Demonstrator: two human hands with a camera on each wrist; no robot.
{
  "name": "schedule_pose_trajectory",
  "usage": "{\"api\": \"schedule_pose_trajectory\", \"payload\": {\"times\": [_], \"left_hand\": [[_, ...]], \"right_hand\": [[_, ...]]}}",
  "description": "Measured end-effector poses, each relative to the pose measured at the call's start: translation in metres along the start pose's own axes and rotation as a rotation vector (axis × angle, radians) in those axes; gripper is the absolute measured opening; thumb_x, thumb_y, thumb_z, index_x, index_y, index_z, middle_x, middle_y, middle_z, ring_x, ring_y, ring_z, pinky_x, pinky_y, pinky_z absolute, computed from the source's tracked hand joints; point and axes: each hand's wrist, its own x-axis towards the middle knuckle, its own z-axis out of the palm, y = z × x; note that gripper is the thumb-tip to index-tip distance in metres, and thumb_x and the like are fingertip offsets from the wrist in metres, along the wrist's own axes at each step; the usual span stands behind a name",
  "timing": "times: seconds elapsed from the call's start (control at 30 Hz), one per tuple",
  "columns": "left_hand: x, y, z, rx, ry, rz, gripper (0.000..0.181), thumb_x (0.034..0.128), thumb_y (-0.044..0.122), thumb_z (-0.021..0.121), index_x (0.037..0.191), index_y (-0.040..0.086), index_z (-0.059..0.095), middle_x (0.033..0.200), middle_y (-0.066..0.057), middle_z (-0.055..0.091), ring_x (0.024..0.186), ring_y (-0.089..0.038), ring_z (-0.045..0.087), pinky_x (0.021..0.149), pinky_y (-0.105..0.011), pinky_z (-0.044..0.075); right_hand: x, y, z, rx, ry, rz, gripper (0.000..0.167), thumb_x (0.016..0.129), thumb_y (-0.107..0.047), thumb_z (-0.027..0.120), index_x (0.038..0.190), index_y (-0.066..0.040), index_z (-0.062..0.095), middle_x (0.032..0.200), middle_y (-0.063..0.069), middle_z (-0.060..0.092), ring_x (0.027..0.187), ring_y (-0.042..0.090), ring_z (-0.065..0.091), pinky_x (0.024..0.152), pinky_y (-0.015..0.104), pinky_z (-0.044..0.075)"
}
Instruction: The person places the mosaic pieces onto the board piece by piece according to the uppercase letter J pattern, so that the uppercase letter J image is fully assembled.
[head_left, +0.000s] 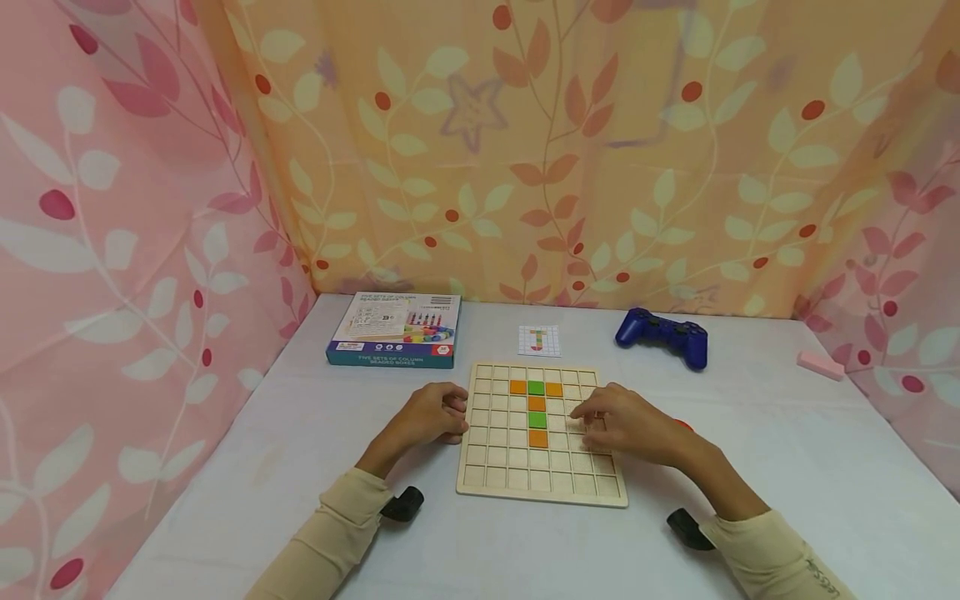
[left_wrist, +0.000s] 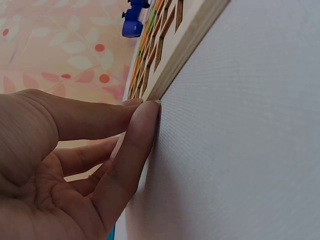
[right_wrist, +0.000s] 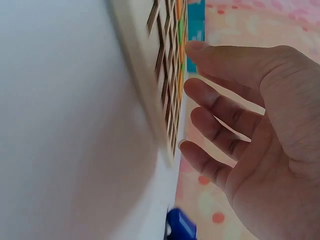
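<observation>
A wooden grid board (head_left: pixel 495 480) lies flat on the white table. Orange tiles (head_left: pixel 537 438) and green tiles (head_left: pixel 537 420) fill a short row near its far edge and a column running toward me. At the board's left edge, my left hand (head_left: pixel 429 414) pinches the rim between thumb and finger, as the left wrist view shows. My right hand (head_left: pixel 626 422) hovers over the board's right side, fingers loosely bent and apart, holding nothing. Beyond the board's far edge lies a small pattern card (head_left: pixel 538 340) with a coloured figure on a grid.
A flat boxed set (head_left: pixel 393 329) lies at the back left. To the back right are a blue game controller (head_left: pixel 663 337) and a pink block (head_left: pixel 821 365). Something red (head_left: pixel 684 425) peeks out behind my right wrist. Floral curtains (head_left: pixel 480 167) enclose the table's back and sides.
</observation>
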Motion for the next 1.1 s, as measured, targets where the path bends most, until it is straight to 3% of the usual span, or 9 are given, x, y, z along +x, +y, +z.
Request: {"api": "schedule_pose_trajectory", "payload": {"times": [0.47,0.63,0.77,0.97,1.1], "left_hand": [[0.000,0.000,0.001,0.005,0.005,-0.007,0.047,0.0890,-0.003,0.079,0.134,-0.002,0.064,0.109,-0.013,0.064,0.086,-0.020,0.066,0.072,-0.030,0.066],[0.000,0.000,0.001,0.005,0.007,-0.008,0.047,0.0889,-0.003,0.079,0.134,-0.002,0.064,0.109,-0.013,0.064,0.086,-0.020,0.066,0.072,-0.030,0.066],[0.000,0.000,0.001,0.005,0.006,-0.009,0.047,0.0892,-0.003,0.079,0.134,-0.002,0.064,0.109,-0.012,0.065,0.086,-0.020,0.066,0.072,-0.029,0.066],[0.000,-0.001,0.001,0.010,0.006,-0.005,0.047,0.0896,-0.003,0.079,0.134,-0.002,0.064,0.109,-0.013,0.065,0.087,-0.020,0.066,0.073,-0.030,0.066],[0.000,-0.001,0.001,0.017,0.007,-0.004,0.047,0.0894,-0.003,0.079,0.134,-0.002,0.064,0.109,-0.012,0.065,0.087,-0.020,0.066,0.072,-0.029,0.066]], "right_hand": [[-0.050,0.051,-0.025,-0.065,0.168,0.060,0.028,0.092,-0.018,0.083,0.119,-0.014,0.078,0.102,-0.009,0.069,0.096,0.014,0.060,0.081,0.034,0.055],[-0.062,0.064,-0.030,-0.086,0.174,0.105,0.025,0.092,-0.016,0.082,0.117,-0.015,0.079,0.105,-0.006,0.073,0.098,0.018,0.061,0.085,0.037,0.057],[-0.068,0.071,-0.031,-0.090,0.150,0.139,0.024,0.092,-0.010,0.079,0.116,-0.013,0.080,0.112,-0.001,0.076,0.105,0.024,0.064,0.092,0.050,0.058],[-0.077,0.079,-0.035,-0.093,0.148,0.145,0.033,0.088,0.004,0.071,0.116,-0.011,0.080,0.115,0.003,0.078,0.109,0.031,0.068,0.095,0.059,0.058],[-0.084,0.083,-0.038,-0.080,0.147,0.172,0.037,0.085,0.005,0.071,0.119,-0.009,0.078,0.117,0.007,0.077,0.111,0.035,0.067,0.095,0.065,0.057]]}}
